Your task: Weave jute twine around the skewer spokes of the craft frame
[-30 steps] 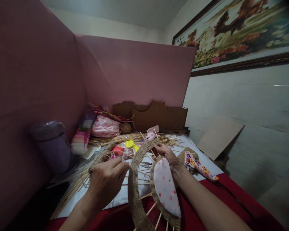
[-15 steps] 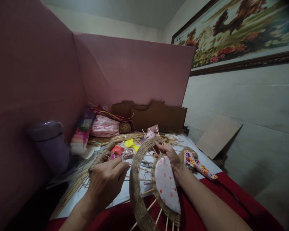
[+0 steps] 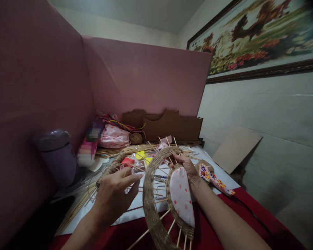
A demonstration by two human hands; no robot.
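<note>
My right hand [image 3: 186, 168] grips the upper end of a woven half-round frame [image 3: 150, 194], fingers wrapped around its rim and sticks. The frame has a wide outer band of brown twine, thin wooden sticks radiating through it, and an inner half-disc of white fabric [image 3: 181, 196] with red-pink dots, edged in twine. My left hand [image 3: 117, 191] is just left of the outer band, near the stick tips, with thumb and forefinger curled toward each other. Whatever they pinch, if anything, is too fine to make out.
A floral-patterned glue gun [image 3: 215, 178] lies at right with its cord trailing. Behind my left hand are a twine roll [image 3: 114, 165], yellow packets [image 3: 140, 155] and bundled sticks. A purple bin [image 3: 57, 159] stands left. Cardboard [image 3: 172, 128] leans at the back beside a twine ball [image 3: 136, 138].
The woven frame has shifted slightly right and tilted, so more stick ends show past its rim. My left hand has moved slightly, its thumb and forefinger a little farther apart.
</note>
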